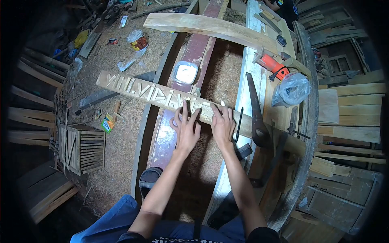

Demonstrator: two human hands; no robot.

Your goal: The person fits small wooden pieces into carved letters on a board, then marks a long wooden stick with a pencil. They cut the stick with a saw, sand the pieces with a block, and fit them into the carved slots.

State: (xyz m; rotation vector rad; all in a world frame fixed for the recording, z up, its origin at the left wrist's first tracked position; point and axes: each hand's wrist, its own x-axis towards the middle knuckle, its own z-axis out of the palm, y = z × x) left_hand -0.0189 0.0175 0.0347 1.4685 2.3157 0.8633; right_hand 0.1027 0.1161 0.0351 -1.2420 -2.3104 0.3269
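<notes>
A long wooden plank [133, 87] carved with raised letters lies across a workbench frame, running from upper left to lower right. My left hand [186, 129] rests flat on its near edge with fingers spread. My right hand [223, 123] presses on the plank just to the right, fingers together over the letters. Neither hand holds a tool. A thin dark pencil-like stick [239, 123] lies beside my right hand.
A hand saw [255, 109] lies right of my hands. An orange power tool [272, 65] and a plastic bag [291, 89] sit farther back. A white tub [186, 73], a curved plank [210, 28], a tin can [137, 39], a slatted crate [83, 148] and sawdust surround the bench.
</notes>
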